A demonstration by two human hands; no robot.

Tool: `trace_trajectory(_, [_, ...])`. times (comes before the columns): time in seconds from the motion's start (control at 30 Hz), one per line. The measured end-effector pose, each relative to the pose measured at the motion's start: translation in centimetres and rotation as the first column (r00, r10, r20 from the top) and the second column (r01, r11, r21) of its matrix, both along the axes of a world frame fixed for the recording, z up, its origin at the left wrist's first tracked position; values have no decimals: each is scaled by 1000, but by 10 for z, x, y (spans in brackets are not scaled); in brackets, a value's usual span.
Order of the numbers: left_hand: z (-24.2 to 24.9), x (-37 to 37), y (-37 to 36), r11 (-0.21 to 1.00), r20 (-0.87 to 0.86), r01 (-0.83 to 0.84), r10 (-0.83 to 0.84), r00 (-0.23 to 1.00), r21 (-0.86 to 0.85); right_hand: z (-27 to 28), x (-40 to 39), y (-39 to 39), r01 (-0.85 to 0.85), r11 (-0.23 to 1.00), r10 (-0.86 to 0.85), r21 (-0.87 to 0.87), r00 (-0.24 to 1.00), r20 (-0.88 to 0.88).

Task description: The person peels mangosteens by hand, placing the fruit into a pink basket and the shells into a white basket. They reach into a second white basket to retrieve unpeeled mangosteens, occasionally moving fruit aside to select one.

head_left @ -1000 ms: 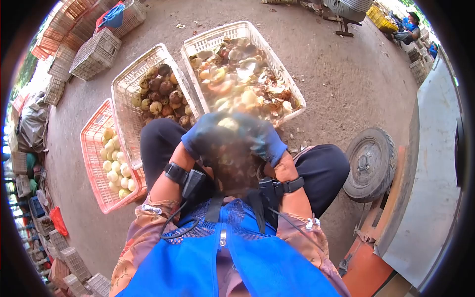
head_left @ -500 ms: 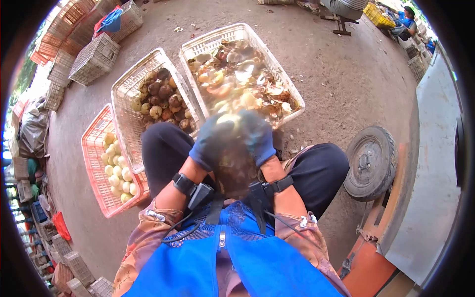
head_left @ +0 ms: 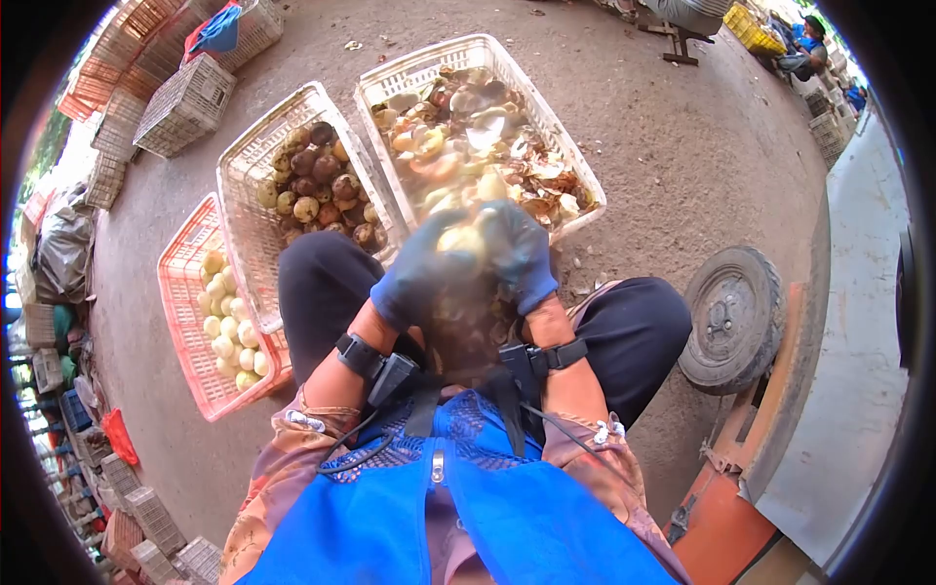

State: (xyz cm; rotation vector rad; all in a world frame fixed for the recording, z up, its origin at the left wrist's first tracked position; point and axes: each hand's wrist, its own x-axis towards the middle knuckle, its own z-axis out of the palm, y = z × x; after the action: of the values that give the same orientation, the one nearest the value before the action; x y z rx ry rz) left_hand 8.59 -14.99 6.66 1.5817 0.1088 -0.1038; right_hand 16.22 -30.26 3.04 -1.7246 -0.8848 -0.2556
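Note:
A pale yellow, roundish fruit [head_left: 462, 240] sits between my two gloved hands, at the near edge of a white crate [head_left: 597, 209] of peels. My left hand [head_left: 426, 265] has its fingers wrapped against the fruit's left side. On the other side, my right hand [head_left: 517, 249] is curled and closed, with its fingertips close to the fruit; haze blurs them, and whatever it holds is too unclear to name. Brown, unpeeled round fruits [head_left: 317, 185] fill part of a second white crate [head_left: 232, 210]. Peeled pale ones [head_left: 226, 327] lie in a pink crate [head_left: 178, 341].
A wheel [head_left: 731, 320] lies right of my right knee, beside a grey metal panel [head_left: 834, 341]. Stacked crates [head_left: 185, 105] stand at upper left. Another person [head_left: 804, 51] sits far off at upper right, and a small stool [head_left: 677, 41] stands at the top.
The hands have moved slightly apart and the pale fruit between them shows more. The crates appear slightly higher in the view.

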Motion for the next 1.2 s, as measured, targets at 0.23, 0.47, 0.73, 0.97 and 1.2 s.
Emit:
trace_trajectory(0.23, [-37, 4, 9, 925, 241, -68, -26, 970, 373, -10, 3, -10, 243, 890, 128, 385, 678, -724])
trace_trajectory(0.47, [-61, 9, 32, 965, 344, -9, -85, 935, 264, -3, 6, -16, -20, 998, 9, -53, 981, -196])
trace_trajectory(0.73, [-37, 7, 23, 952, 226, 126, -193, 955, 280, 19, -2, -21, -177, 936, 119, -306, 973, -199])
trace_trajectory(0.97, [-2, 1, 6, 976, 79, 161, -174, 982, 147, -13, 3, -18, -148, 984, 129, -102, 976, -174])
trace_trajectory(1.2, [-43, 6, 0, 949, 214, -125, 64, 975, 288, -3, -19, 5, 220, 973, -184, 73, 925, -333])
